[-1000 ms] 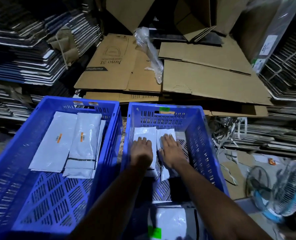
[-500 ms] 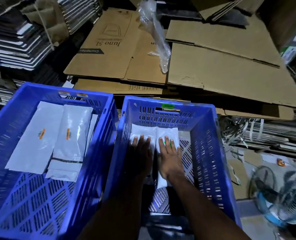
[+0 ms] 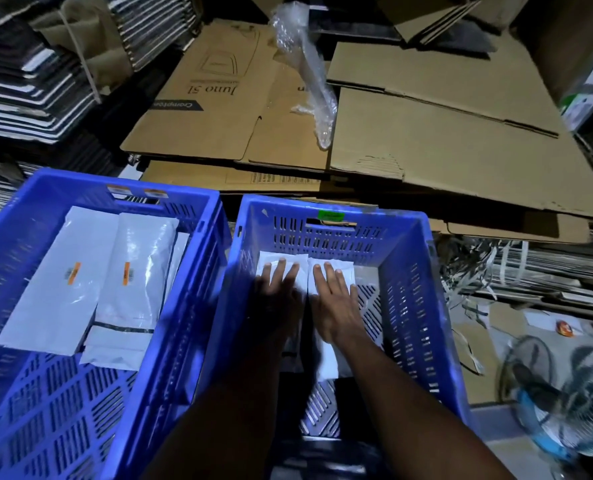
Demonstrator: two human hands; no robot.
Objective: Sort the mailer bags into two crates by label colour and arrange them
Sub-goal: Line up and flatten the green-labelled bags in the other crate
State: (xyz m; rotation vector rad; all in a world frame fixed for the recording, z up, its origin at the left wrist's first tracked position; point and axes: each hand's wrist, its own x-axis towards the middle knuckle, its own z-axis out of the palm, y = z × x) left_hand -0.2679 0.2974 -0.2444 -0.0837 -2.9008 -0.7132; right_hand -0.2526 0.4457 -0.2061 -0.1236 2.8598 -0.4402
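the left crate holds white mailer bags with orange labels, lying flat side by side against its far wall. just beside it, the right crate, tagged green on its far rim, holds two white bags side by side. the left hand and right hand lie flat on them, palms down, fingers slightly spread, one hand on each bag.

I see a dim storeroom — flattened cardboard sheets piled ahead, stacked folded cartons at left, a blue fan on the floor at lower right.
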